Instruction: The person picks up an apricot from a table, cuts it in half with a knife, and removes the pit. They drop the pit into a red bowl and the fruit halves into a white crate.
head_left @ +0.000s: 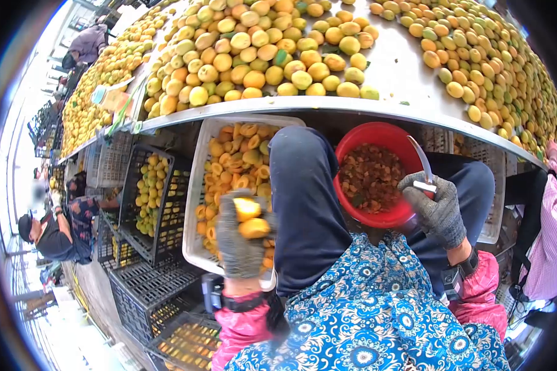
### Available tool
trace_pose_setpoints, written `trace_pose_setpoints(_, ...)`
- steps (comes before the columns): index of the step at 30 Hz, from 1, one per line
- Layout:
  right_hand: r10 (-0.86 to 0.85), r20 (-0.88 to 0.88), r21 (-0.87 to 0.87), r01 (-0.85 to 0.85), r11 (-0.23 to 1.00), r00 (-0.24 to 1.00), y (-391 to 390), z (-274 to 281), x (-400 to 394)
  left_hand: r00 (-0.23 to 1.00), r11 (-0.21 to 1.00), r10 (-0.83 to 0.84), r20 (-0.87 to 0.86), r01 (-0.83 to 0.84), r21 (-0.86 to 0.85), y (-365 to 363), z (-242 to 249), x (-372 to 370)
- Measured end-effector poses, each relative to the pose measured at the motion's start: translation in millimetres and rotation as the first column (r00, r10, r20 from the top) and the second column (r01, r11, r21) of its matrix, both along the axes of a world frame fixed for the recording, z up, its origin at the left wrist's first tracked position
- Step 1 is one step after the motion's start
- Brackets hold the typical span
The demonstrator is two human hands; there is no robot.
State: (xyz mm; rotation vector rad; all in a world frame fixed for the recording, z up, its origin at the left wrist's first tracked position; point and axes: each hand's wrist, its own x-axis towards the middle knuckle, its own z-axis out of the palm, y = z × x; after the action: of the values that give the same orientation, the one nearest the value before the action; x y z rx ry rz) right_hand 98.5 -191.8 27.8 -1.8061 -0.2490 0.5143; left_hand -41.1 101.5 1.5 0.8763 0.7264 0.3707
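Note:
My left hand (240, 240), in a grey glove and blurred by motion, holds two orange apricot halves (251, 217) over a white crate (192, 204). Inside that crate lie many pitted apricot halves (244, 148). A small curved knife (422, 162) is gripped in my gloved right hand (439, 213), its blade pointing up and away from me. Between my knees sits a red bucket (338, 193) with brown apricot pits (372, 176) in it; the right hand is at its right edge.
Whole apricots (254, 52) are heaped on a metal-edged table (393, 68) in front. Black crates (148, 287) stand at left, one holding apricots. A person in black (59, 235) is at left, and another's pink checked sleeve (546, 253) at right.

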Motion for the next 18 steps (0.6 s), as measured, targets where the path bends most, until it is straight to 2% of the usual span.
trace_pose_setpoints(1,-0.039,-0.068,-0.032,0.037,0.999,0.997,2,3,0,1.000,0.993,0.022,0.002,-0.022,0.120,21,4,-7)
trace_pose_setpoints(2,-0.079,-0.136,-0.068,0.071,0.995,0.988,5,3,1,0.992,0.961,0.121,-0.028,-0.110,0.254,40,-2,-19)
trace_pose_setpoints(3,-0.057,-0.056,-0.099,0.051,0.994,0.997,4,-6,2,0.977,0.944,0.193,-0.090,-0.159,0.290,66,-12,-35)
trace_pose_setpoints(6,-0.033,-0.045,-0.153,0.026,0.988,0.998,5,-18,7,0.895,0.810,0.390,-0.218,-0.221,0.543,113,-41,-72)
trace_pose_setpoints(8,-0.012,-0.027,-0.172,0.007,0.985,1.000,6,-23,9,0.812,0.779,0.452,-0.370,-0.156,0.608,132,-55,-92)
trace_pose_setpoints(11,-0.003,-0.020,-0.216,-0.001,0.976,1.000,7,-28,11,0.730,0.758,0.492,-0.474,-0.091,0.646,163,-101,-128)
trace_pose_setpoints(12,-0.015,-0.029,-0.240,0.007,0.971,0.999,7,-30,12,0.707,0.786,0.474,-0.525,-0.071,0.614,161,-106,-133)
trace_pose_setpoints(14,-0.015,-0.051,-0.240,0.002,0.971,0.999,6,-34,13,0.718,0.703,0.422,-0.554,0.127,0.700,180,-163,-167)
trace_pose_setpoints(15,-0.021,-0.067,-0.236,0.005,0.972,0.998,5,-36,14,0.789,0.696,0.373,-0.488,0.110,0.710,175,-186,-172)
trace_pose_setpoints(16,-0.024,-0.066,-0.239,0.008,0.971,0.998,6,-35,15,0.833,0.469,0.408,-0.374,0.161,0.869,154,-185,-162)
trace_pose_setpoints(17,-0.021,-0.086,-0.243,-0.001,0.970,0.996,7,-34,16,0.703,0.689,0.368,-0.608,0.232,0.686,140,-175,-156)
trace_pose_setpoints(18,-0.022,-0.104,-0.248,-0.004,0.969,0.994,7,-32,17,0.547,0.859,0.255,-0.798,0.251,0.446,129,-160,-148)
